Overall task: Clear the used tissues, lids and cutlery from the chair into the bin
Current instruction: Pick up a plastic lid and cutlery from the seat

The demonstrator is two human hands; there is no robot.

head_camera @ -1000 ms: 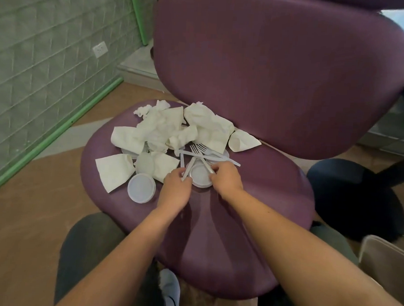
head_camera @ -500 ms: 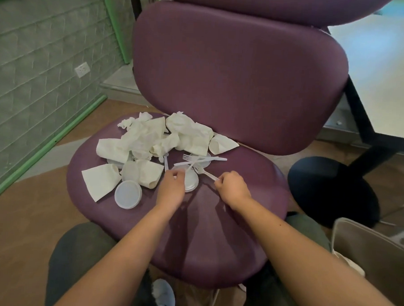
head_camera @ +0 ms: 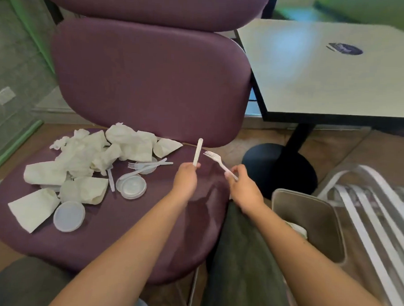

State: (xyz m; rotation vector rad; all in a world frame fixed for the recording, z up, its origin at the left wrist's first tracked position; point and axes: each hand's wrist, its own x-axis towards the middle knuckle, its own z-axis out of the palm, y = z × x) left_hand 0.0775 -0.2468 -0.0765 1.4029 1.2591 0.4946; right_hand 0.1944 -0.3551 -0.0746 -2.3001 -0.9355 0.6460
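The right hand (head_camera: 243, 189) pinches a white fork (head_camera: 217, 161) by its handle and the left hand (head_camera: 184, 180) holds a plastic utensil (head_camera: 198, 151) upright, both above the chair (head_camera: 146, 231) edge, with the bin (head_camera: 314, 218) lying low to the right, nearer the right hand.

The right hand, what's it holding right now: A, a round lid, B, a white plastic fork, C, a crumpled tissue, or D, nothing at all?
B: the right hand pinches the handle of a white plastic fork, tines pointing up and away, above the chair seat's edge near the bin.
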